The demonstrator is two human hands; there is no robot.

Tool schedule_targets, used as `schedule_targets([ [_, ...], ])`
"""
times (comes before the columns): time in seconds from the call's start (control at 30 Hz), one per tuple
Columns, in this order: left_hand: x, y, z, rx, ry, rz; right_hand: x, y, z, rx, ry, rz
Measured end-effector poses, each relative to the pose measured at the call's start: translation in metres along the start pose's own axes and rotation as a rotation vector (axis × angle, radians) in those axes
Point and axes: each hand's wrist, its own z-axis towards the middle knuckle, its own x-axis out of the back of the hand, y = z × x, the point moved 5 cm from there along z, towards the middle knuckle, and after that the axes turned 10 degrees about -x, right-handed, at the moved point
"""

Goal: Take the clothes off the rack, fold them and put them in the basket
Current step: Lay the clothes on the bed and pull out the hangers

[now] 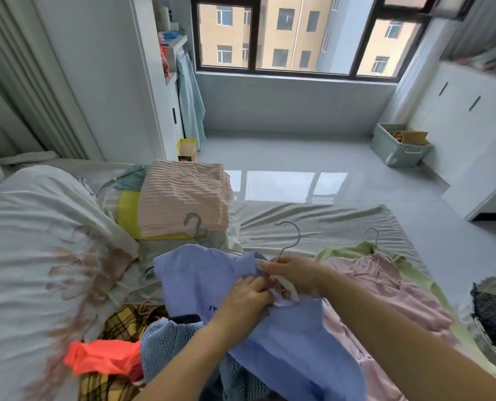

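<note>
left hand (pixel 248 299): i see its fingers curled into the collar area of the blue shirt (pixel 269 337), pinching the cloth, low centre of the frame.
right hand (pixel 294 274): just right of the left one, fingers wrapped around the white shoulder bar of a hanger (pixel 287 250), whose metal hook rises toward the frame's middle.
blue shirt: spread over the bed (pixel 313 224) at bottom centre, collar bunched between both hands, dark lettering partly hidden under my left hand.
pink garment (pixel 385 287): lies flat to the right of the shirt, on a second hanger, on top of a light green piece (pixel 353 248).
folded pile (pixel 183 198): pink ribbed cloth over something yellow, left of centre, a teal hanger hook lying on it.
loose heap: a yellow plaid piece (pixel 119 322), a blue knit (pixel 165 342) and an orange item (pixel 102 357) at lower left.
duvet (pixel 38 241): fills the left side.
dark woven object (pixel 495 316): at the right edge, blurred; i cannot tell whether it's the basket.
grey bin (pixel 400 146): on the floor at upper right.
</note>
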Motion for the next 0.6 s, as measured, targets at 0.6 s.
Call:
schedule_targets([
  [0.6,-0.006,-0.029,0.026,0.785,-0.113,-0.971,0.022,0.036,-0.004,0.025,0.074,0.076],
])
